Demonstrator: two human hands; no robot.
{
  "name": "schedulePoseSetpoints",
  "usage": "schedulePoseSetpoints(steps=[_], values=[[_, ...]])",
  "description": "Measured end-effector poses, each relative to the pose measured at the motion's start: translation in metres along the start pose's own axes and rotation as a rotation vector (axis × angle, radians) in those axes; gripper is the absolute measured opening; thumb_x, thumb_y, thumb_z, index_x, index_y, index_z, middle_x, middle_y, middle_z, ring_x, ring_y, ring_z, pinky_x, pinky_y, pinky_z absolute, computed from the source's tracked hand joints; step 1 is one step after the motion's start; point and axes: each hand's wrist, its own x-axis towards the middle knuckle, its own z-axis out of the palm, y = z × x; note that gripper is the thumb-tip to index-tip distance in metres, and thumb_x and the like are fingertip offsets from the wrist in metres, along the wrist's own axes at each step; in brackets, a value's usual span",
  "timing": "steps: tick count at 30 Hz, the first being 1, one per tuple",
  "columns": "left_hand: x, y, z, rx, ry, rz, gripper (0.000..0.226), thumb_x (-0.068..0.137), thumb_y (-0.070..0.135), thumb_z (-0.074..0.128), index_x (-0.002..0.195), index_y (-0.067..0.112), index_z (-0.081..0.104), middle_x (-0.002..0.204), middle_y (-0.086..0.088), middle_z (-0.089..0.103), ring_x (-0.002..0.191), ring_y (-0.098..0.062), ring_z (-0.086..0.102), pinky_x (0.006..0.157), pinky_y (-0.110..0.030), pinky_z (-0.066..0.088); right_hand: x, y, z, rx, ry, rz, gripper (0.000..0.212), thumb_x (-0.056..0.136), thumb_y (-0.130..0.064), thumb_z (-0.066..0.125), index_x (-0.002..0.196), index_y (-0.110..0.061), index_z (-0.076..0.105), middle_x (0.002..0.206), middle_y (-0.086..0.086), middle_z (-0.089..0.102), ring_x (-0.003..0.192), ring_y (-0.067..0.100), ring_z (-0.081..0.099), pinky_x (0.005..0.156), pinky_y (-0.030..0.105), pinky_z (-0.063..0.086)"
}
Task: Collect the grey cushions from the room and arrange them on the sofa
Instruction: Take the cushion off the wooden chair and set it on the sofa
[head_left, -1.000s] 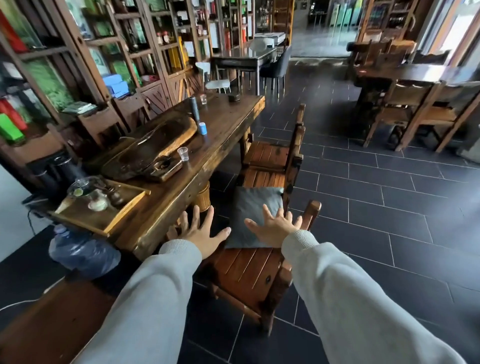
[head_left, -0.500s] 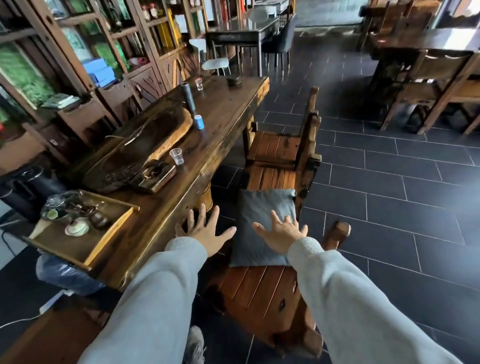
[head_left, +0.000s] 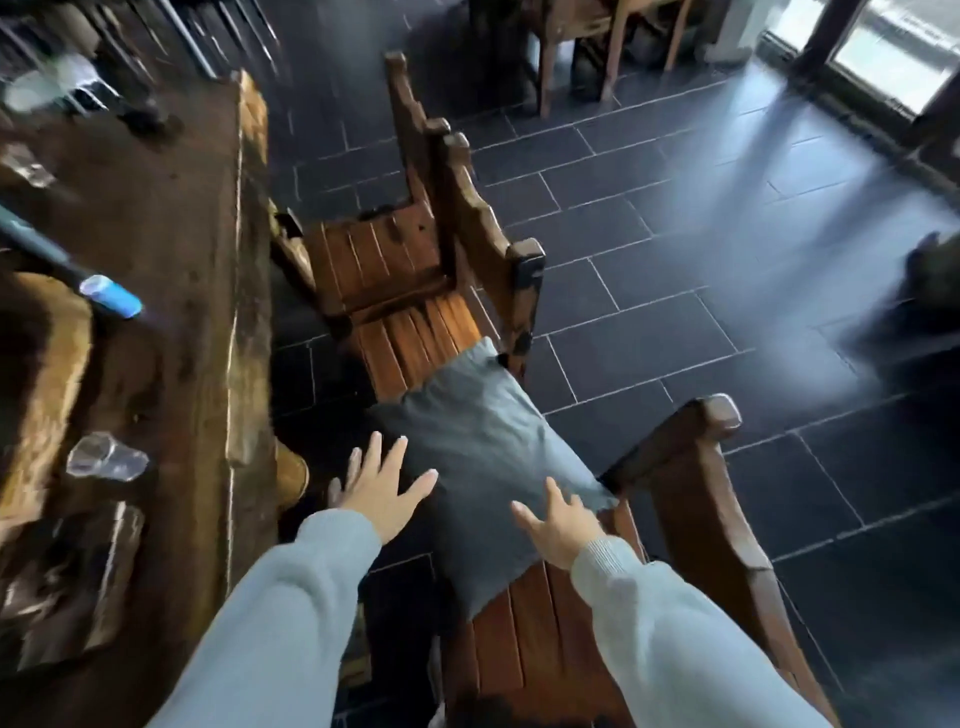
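Observation:
A grey cushion (head_left: 483, 457) lies flat on the slatted seat of a wooden chair (head_left: 691, 509) just below me. My left hand (head_left: 382, 486) hovers over the cushion's near left edge, fingers spread, holding nothing. My right hand (head_left: 558, 525) is spread over the cushion's near right corner, also with nothing in it; whether either palm touches the fabric I cannot tell. Both arms wear light grey sleeves. No sofa is in view.
A long dark wooden table (head_left: 171, 291) runs along the left, carrying a clear plastic cup (head_left: 106, 460) and a blue-capped tube (head_left: 109, 296). A second wooden chair (head_left: 415, 249) stands just beyond the cushion's chair. Dark tiled floor (head_left: 675, 322) spreads to the right.
The view has closed in and tipped downward, blurred by motion. Both hands have moved forward over the cushion's near edge, still spread and holding nothing.

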Motion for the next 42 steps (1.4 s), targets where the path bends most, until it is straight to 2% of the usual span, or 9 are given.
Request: schedulePoseSetpoints(steps=[7, 13, 18, 22, 29, 34, 38, 40, 42], values=[[0.176, -0.019, 0.006, -0.009, -0.08, 0.159, 0.078, 0.103, 0.071, 0.033, 0.168, 0.033, 0.013, 0.178, 0.002, -0.006, 0.163, -0.027, 0.0, 0.128, -0.056, 0.008, 0.087, 0.034, 0.074, 0.327, 0.05, 0.354, 0.094, 0.102, -0.068, 0.042, 0.167, -0.022, -0.008, 0.17, 0.029, 0.012, 0.156, 0.039, 0.022, 0.122, 0.04, 0.022], [0.299, -0.033, 0.014, -0.089, -0.082, 0.203, 0.083, 0.101, 0.071, 0.041, 0.167, 0.025, 0.023, 0.178, -0.005, 0.0, 0.162, -0.031, 0.007, 0.128, -0.055, 0.013, 0.143, 0.035, 0.13, 0.832, 0.239, 0.403, 0.098, 0.097, -0.063, 0.056, 0.167, -0.025, 0.0, 0.167, 0.006, 0.035, 0.152, 0.03, 0.034, 0.123, 0.044, 0.029], [0.363, -0.03, 0.023, -0.089, -0.082, 0.216, 0.08, 0.101, 0.072, 0.039, 0.164, 0.023, 0.033, 0.177, -0.008, 0.01, 0.161, -0.031, 0.013, 0.129, -0.051, 0.015, 0.175, 0.02, 0.16, 1.154, 0.414, 0.489, 0.102, 0.098, -0.062, 0.057, 0.165, -0.034, -0.015, 0.172, 0.0, 0.02, 0.155, 0.027, 0.028, 0.126, 0.047, 0.024], [0.399, -0.028, 0.043, -0.122, -0.099, 0.244, 0.086, 0.096, 0.076, 0.045, 0.163, 0.023, 0.033, 0.174, -0.004, 0.02, 0.159, -0.029, 0.021, 0.127, -0.051, 0.022, 0.202, 0.015, 0.178, 1.214, 0.525, 0.565, 0.104, 0.099, -0.062, 0.056, 0.162, -0.033, -0.021, 0.175, -0.003, 0.003, 0.159, 0.024, 0.015, 0.128, 0.046, 0.017], [0.434, -0.032, 0.064, -0.212, -0.137, 0.182, 0.108, 0.078, 0.088, 0.059, 0.164, 0.029, 0.028, 0.169, -0.004, 0.036, 0.153, -0.033, 0.036, 0.12, -0.053, 0.033, 0.221, 0.0, 0.198, 1.179, 0.582, 0.678, 0.109, 0.093, -0.068, 0.059, 0.163, -0.035, -0.018, 0.174, 0.013, -0.012, 0.161, 0.026, -0.006, 0.128, 0.047, 0.004], [0.456, -0.023, 0.079, -0.297, -0.081, 0.193, 0.107, 0.077, 0.089, 0.06, 0.16, 0.027, 0.035, 0.163, -0.006, 0.044, 0.149, -0.034, 0.042, 0.121, -0.056, 0.035, 0.232, 0.023, 0.203, 1.284, 0.694, 0.715, 0.144, 0.068, -0.073, 0.082, 0.164, -0.032, -0.017, 0.173, 0.01, 0.011, 0.158, 0.027, 0.017, 0.126, 0.045, 0.019], [0.445, -0.016, 0.084, -0.382, -0.044, 0.191, 0.086, 0.081, 0.081, 0.065, 0.146, 0.027, 0.049, 0.149, -0.004, 0.054, 0.142, -0.032, 0.049, 0.119, -0.055, 0.036, 0.23, 0.034, 0.204, 1.291, 0.745, 0.64, 0.144, 0.062, -0.068, 0.088, 0.167, -0.026, 0.0, 0.167, 0.005, 0.03, 0.151, 0.025, 0.035, 0.121, 0.043, 0.03], [0.423, -0.023, 0.075, -0.508, -0.001, 0.161, 0.058, 0.084, 0.07, 0.071, 0.124, 0.03, 0.057, 0.126, 0.009, 0.062, 0.126, -0.024, 0.059, 0.101, -0.038, 0.047, 0.221, 0.028, 0.198, 1.218, 0.739, 0.575, 0.131, 0.067, -0.059, 0.09, 0.166, -0.021, 0.013, 0.162, 0.004, 0.041, 0.147, 0.026, 0.042, 0.118, 0.042, 0.034], [0.398, -0.021, 0.068, -0.556, 0.085, 0.136, 0.044, 0.086, 0.064, 0.074, 0.109, 0.031, 0.058, 0.107, 0.017, 0.06, 0.105, -0.017, 0.062, 0.079, -0.024, 0.042, 0.212, 0.019, 0.191, 1.16, 0.765, 0.501, 0.117, 0.072, -0.049, 0.091, 0.163, -0.022, 0.024, 0.158, 0.001, 0.048, 0.142, 0.025, 0.048, 0.114, 0.039, 0.037]])
